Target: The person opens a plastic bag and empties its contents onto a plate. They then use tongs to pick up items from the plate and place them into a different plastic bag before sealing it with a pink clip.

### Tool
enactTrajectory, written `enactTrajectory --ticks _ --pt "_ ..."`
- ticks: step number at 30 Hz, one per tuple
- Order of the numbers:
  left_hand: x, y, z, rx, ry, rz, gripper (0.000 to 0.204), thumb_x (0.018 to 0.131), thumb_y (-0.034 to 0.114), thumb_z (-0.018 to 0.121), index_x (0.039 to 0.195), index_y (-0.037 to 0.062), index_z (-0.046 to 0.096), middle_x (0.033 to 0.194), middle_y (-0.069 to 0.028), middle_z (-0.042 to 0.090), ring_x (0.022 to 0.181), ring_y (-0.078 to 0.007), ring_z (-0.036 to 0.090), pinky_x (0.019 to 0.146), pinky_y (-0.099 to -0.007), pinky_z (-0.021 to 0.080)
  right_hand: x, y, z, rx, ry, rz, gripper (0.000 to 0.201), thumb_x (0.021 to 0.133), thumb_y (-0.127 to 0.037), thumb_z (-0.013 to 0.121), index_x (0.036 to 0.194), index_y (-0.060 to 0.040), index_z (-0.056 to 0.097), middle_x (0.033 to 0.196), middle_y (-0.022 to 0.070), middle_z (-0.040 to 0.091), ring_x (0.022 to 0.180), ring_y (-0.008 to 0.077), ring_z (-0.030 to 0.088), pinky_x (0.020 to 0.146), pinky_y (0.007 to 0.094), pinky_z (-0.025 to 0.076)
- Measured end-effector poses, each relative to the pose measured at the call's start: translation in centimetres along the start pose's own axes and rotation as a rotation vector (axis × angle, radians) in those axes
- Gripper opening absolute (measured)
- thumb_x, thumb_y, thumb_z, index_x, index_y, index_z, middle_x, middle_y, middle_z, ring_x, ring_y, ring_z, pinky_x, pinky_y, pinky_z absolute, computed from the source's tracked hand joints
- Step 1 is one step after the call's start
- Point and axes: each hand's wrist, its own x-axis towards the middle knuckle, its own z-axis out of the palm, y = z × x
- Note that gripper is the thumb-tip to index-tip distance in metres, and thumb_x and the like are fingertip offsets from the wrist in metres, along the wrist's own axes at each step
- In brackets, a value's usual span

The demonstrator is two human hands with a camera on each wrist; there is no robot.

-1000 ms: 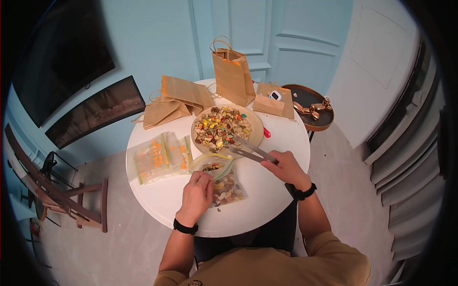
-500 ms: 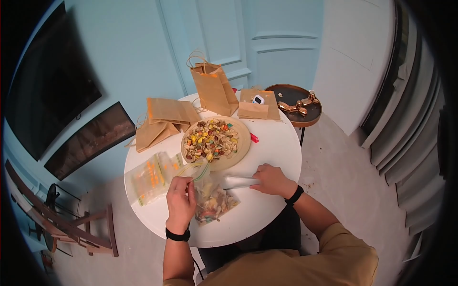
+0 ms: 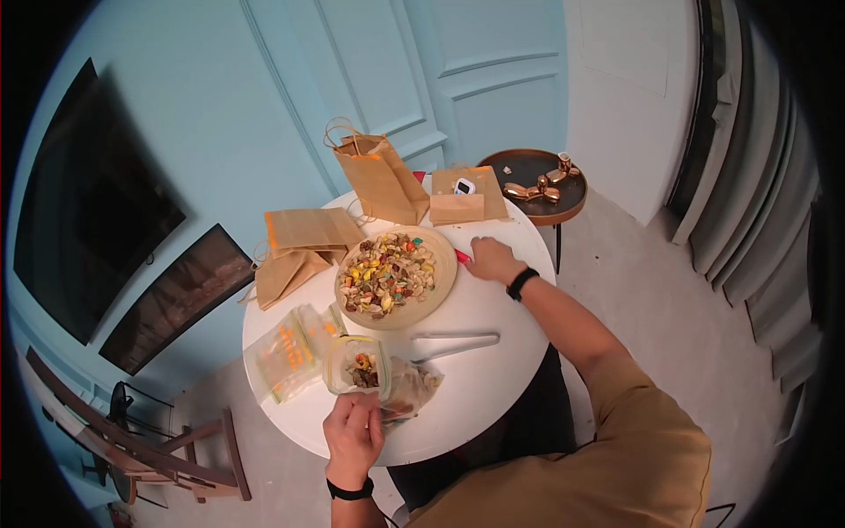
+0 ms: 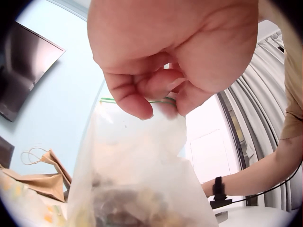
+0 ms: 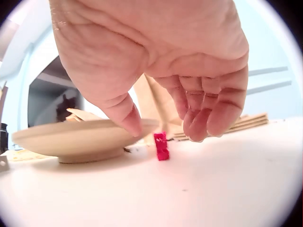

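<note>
My left hand point(image 3: 354, 433) pinches the rim of a clear zip bag point(image 3: 410, 389) partly filled with a dried mix; in the left wrist view the fingers curl over its green zip edge. My right hand point(image 3: 495, 260) is at the right side of the wooden plate point(image 3: 444, 295). A small red object point(image 5: 162, 146) stands on the table between the thumb and the fingers in the right wrist view, and neither appears to grip it. Metal tongs point(image 3: 458, 338) lie on the table, right of the bag. The colourful dried mix point(image 3: 387, 273) is heaped on the plate.
Flat clear bags with orange print point(image 3: 286, 356) lie at the left. Brown paper bags point(image 3: 383, 180) stand and lie behind the plate. A white device point(image 3: 465, 187) rests on brown paper. A dark side table point(image 3: 576, 198) holds a copper-coloured figure.
The right hand has let go of the tongs, now lying on the table, and moved up beside the red object. The left hand still holds the bag, its mouth now wider.
</note>
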Motion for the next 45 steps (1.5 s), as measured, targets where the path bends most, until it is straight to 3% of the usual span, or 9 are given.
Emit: enactTrajectory --ticks 9,13,17,21,25,28,31,40,45 --pt "-2.1 1.2 -0.9 -0.007 -0.118 -0.153 0.020 0.080 -0.003 0.072 0.098 0.0038 0.070 0.088 -0.0119 0.065 0.066 -0.0291 0.067 0.057 -0.0374 0.055 2.5 1.3 1.1 0.051 -0.098 0.127 0.031 0.085 -0.014 0.060 0.110 0.0026 0.070 0.114 0.0286 0.067 0.107 0.0420 0.066 0.093 0.0474 0.054" --pt "-2.4 -0.4 -0.1 -0.020 -0.109 -0.187 0.033 0.080 -0.005 0.071 0.112 0.0000 0.064 0.099 -0.0153 0.063 0.064 -0.0229 0.062 0.061 -0.0331 0.053 -1.1 4.1 -0.3 0.165 0.100 0.066 0.026 0.086 -0.024 0.068 0.093 0.0007 0.073 0.098 0.0250 0.070 0.093 0.0434 0.067 0.085 0.0491 0.054" --pt "-2.1 -2.0 0.9 -0.013 -0.122 -0.169 0.056 0.078 -0.004 0.072 0.130 -0.0018 0.051 0.114 -0.0178 0.056 0.077 -0.0216 0.060 0.070 -0.0324 0.052 -10.2 3.1 -2.5 0.464 0.345 -0.024 0.026 0.086 -0.027 0.070 0.082 -0.0014 0.073 0.076 0.0191 0.067 0.070 0.0360 0.065 0.066 0.0428 0.051" --pt "-1.4 -3.0 1.9 -0.009 -0.132 -0.189 0.069 0.076 -0.002 0.074 0.139 -0.0015 0.044 0.121 -0.0191 0.052 0.083 -0.0218 0.058 0.072 -0.0320 0.052 -16.8 0.4 0.7 0.799 0.163 0.015 0.019 0.085 -0.021 0.074 0.085 -0.0018 0.074 0.069 0.0137 0.065 0.059 0.0220 0.061 0.057 0.0345 0.048" --pt "-0.6 -2.9 2.1 -0.027 -0.111 -0.220 0.075 0.078 0.000 0.073 0.145 0.0014 0.039 0.132 -0.0210 0.042 0.078 -0.0230 0.060 0.072 -0.0337 0.054 -20.8 -4.4 2.5 0.848 0.233 -0.230 0.017 0.086 -0.020 0.073 0.085 -0.0026 0.073 0.071 0.0143 0.065 0.061 0.0309 0.061 0.056 0.0374 0.047" --pt "-0.6 -3.3 2.2 -0.024 -0.110 -0.213 0.078 0.078 0.000 0.074 0.147 0.0029 0.038 0.138 -0.0223 0.040 0.074 -0.0211 0.060 0.072 -0.0336 0.054 -22.4 -6.7 2.7 0.987 0.134 -0.205 0.016 0.091 -0.016 0.071 0.088 0.0000 0.073 0.067 0.0085 0.063 0.057 0.0141 0.056 0.054 0.0299 0.043" --pt "-0.7 -2.5 2.0 0.016 -0.074 -0.218 0.074 0.076 0.000 0.075 0.143 0.0024 0.044 0.144 -0.0236 0.037 0.072 -0.0197 0.059 0.071 -0.0335 0.054 -22.6 -7.7 3.1 1.111 -0.007 -0.116 0.021 0.092 -0.020 0.072 0.090 0.0005 0.074 0.063 0.0100 0.062 0.056 0.0108 0.052 0.052 0.0291 0.042" --pt "-3.5 1.8 5.2 -0.095 -0.181 -0.007 0.050 0.068 -0.005 0.082 0.115 0.0068 0.068 0.137 -0.0209 0.043 0.076 -0.0185 0.060 0.066 -0.0294 0.053 -24.7 -11.3 3.7 1.293 -0.159 -0.283 0.023 0.093 -0.023 0.070 0.093 -0.0002 0.074 0.063 0.0095 0.063 0.058 0.0062 0.050 0.053 0.0278 0.042" --pt "-4.2 1.6 5.0 -0.160 -0.083 0.056 0.033 0.070 -0.006 0.081 0.099 0.0042 0.067 0.119 -0.0165 0.056 0.078 -0.0198 0.060 0.066 -0.0289 0.052 -25.2 -10.6 2.0 1.113 -0.230 -0.317 0.031 0.095 -0.024 0.066 0.078 0.0017 0.066 0.053 0.0165 0.043 0.049 0.0123 0.037 0.047 0.0338 0.039"
